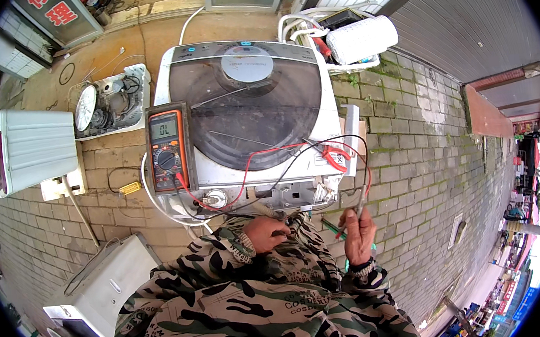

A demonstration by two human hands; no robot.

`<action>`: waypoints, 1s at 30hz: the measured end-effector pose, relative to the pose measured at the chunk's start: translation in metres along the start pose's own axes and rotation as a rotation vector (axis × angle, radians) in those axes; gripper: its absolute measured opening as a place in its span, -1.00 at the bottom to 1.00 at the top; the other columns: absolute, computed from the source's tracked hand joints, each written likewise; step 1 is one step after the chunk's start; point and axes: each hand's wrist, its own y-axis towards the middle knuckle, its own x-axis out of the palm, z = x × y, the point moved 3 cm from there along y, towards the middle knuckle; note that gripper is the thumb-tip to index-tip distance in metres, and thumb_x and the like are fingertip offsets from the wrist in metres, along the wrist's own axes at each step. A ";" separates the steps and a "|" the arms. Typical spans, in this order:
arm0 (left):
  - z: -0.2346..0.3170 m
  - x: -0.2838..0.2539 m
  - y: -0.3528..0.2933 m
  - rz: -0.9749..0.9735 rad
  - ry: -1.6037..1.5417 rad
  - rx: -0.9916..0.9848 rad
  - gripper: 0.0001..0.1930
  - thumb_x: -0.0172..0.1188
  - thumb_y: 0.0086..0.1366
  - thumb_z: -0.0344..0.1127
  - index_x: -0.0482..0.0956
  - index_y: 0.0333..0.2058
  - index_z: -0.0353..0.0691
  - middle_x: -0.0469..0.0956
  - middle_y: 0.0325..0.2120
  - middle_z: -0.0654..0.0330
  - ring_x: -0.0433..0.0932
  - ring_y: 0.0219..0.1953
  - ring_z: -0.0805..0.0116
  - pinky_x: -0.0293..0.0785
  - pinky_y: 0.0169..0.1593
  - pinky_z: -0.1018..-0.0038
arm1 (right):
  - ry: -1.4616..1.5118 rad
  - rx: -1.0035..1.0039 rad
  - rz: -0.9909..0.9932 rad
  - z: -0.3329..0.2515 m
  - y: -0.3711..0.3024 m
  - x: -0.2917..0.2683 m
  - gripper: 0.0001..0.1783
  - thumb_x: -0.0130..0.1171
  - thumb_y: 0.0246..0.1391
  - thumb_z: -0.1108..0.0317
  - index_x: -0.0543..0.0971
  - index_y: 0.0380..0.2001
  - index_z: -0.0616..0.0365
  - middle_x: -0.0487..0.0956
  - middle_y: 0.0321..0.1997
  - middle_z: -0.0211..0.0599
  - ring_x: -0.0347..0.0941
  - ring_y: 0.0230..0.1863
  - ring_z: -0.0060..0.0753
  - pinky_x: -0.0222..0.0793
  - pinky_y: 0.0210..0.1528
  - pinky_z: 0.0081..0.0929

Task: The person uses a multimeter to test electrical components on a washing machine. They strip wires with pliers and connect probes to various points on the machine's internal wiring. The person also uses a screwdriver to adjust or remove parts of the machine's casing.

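My right hand [360, 238] is closed, thumb and fingers pinching the multimeter probes [362, 204], where a black and a red lead come down together. My left hand [265, 233] rests low over my lap with fingers curled; whatever is in them is hidden. Just beyond it is the exposed lower edge of a top-loading washing machine [259, 124], showing wiring and a white round part [215, 198]. An orange multimeter [167, 149] lies at the machine's left edge, its screen lit. Red-handled pliers [334, 158] lie on the machine's near right corner, beneath the leads.
On the left stand a white plastic tub [37, 150], a tray of motor parts [124, 104] and a tipped white appliance [109, 285]. A yellow-cased part [130, 188] lies on the paving. Beyond the machine at right is a basket with a white roll [363, 39] and hoses.
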 end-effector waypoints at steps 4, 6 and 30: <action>0.011 -0.004 -0.013 0.065 -0.013 -0.059 -0.70 0.32 0.28 -0.19 0.68 -0.05 -0.16 0.70 -0.17 0.03 0.68 -0.09 0.06 0.58 -0.04 0.26 | -0.035 -0.171 0.005 -0.048 0.048 -0.023 -0.74 0.03 0.43 0.28 0.54 -0.18 0.29 0.50 -0.49 -0.39 0.36 -0.50 -0.59 0.28 -0.47 -0.54; 0.004 0.000 -0.020 0.219 -0.067 -0.049 -0.71 0.32 0.27 -0.17 0.69 -0.08 -0.14 0.70 -0.19 0.05 0.67 -0.13 0.03 0.58 -0.08 0.24 | -0.045 -0.224 -0.056 -0.055 0.077 -0.026 -0.73 0.03 0.44 0.27 0.55 -0.13 0.30 0.47 -0.51 -0.41 0.34 -0.52 -0.61 0.26 -0.48 -0.55; 0.000 0.094 -0.122 1.252 -0.546 -0.585 -0.67 0.25 0.37 -0.15 0.70 -0.28 -0.39 0.63 -0.56 0.18 0.51 -0.49 0.48 0.45 -0.34 0.42 | -0.295 -0.615 -0.825 -0.006 0.065 0.046 -0.59 0.20 0.27 0.28 0.39 -0.60 0.25 0.41 -0.60 0.10 0.40 -0.53 0.22 0.26 -0.49 -0.08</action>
